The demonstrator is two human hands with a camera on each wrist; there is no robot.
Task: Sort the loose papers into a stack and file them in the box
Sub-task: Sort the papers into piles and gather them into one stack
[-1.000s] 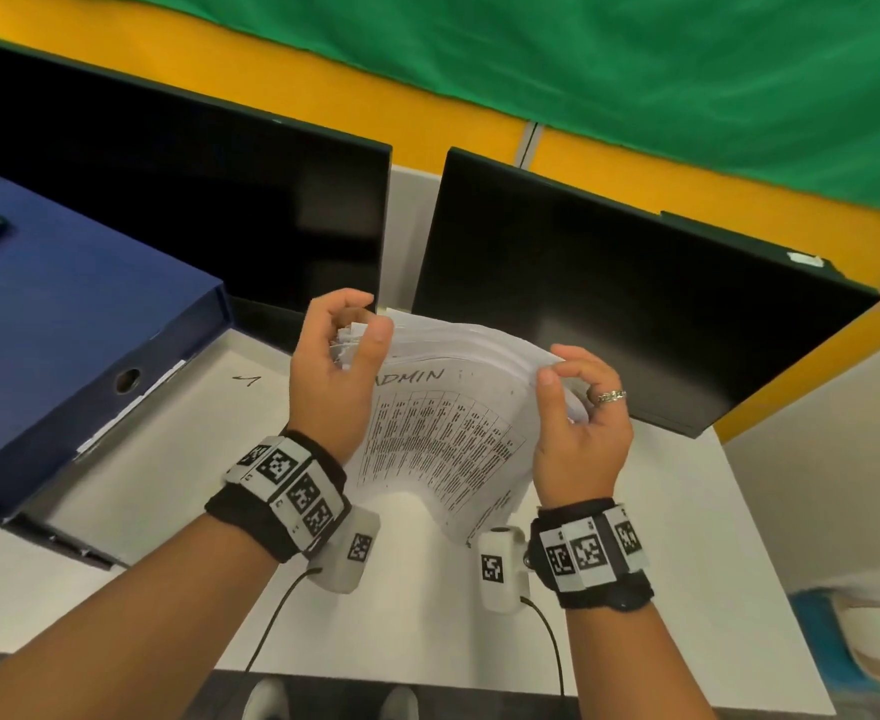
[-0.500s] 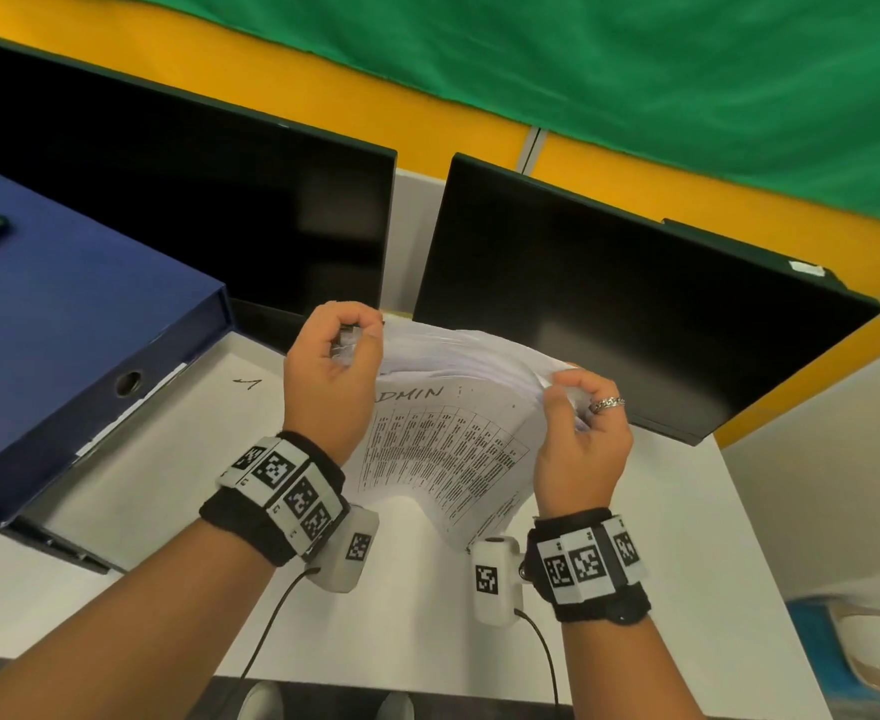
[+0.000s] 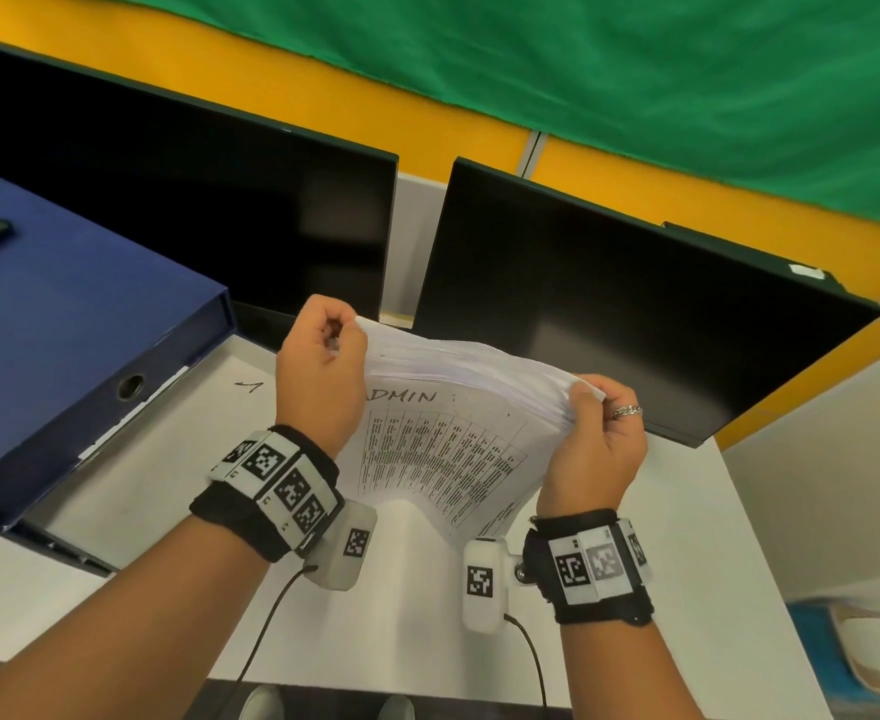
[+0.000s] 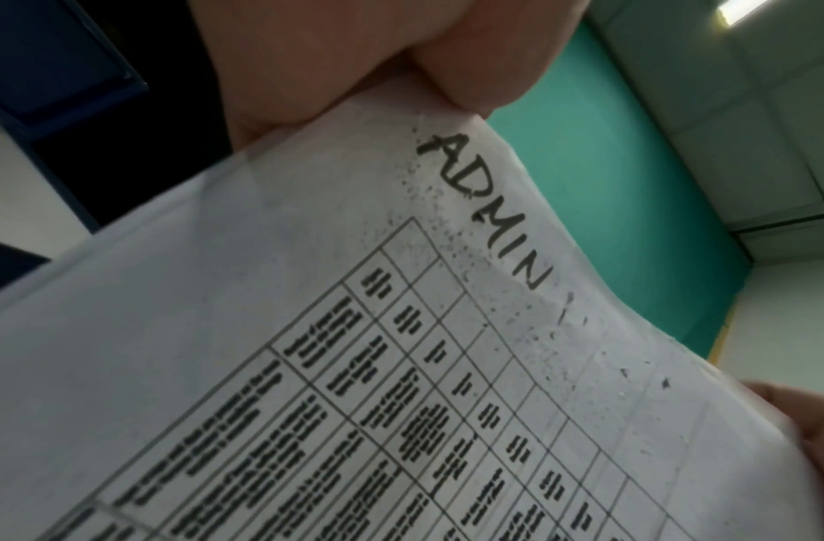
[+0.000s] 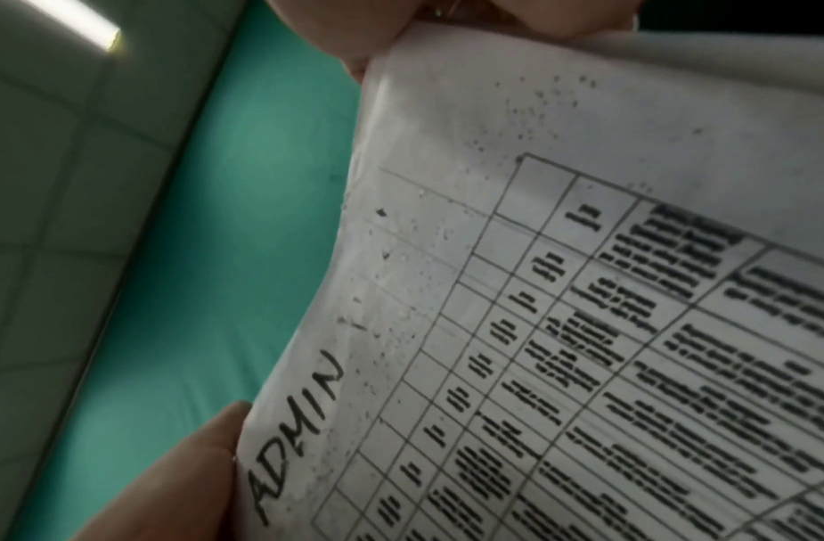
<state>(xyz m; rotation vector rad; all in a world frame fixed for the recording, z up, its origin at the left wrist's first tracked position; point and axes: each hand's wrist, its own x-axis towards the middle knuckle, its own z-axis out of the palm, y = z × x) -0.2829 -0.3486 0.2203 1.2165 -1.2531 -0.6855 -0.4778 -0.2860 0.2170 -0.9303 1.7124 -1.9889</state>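
The left hand (image 3: 320, 368) and right hand (image 3: 593, 449) are each pinching an upper corner of the gathered paper stack (image 3: 443, 439), holding it above the table (image 3: 401, 605), so gathering looks done while filing into the blue box (image 3: 63, 324) is still waiting.

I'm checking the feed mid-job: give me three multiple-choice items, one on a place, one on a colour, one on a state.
1. Where is the open box file?
A. left of the hands
B. right of the hands
C. behind the monitors

2. What colour is the box file's lid?
A. red
B. blue
C. white

3. How is the paper stack held?
A. flat on the desk
B. left hand only
C. both hands, top edge fanned

Answers:
1 A, it lies beside the left hand.
2 B, the lid is dark blue.
3 C, the left hand and right hand each grip a top corner.
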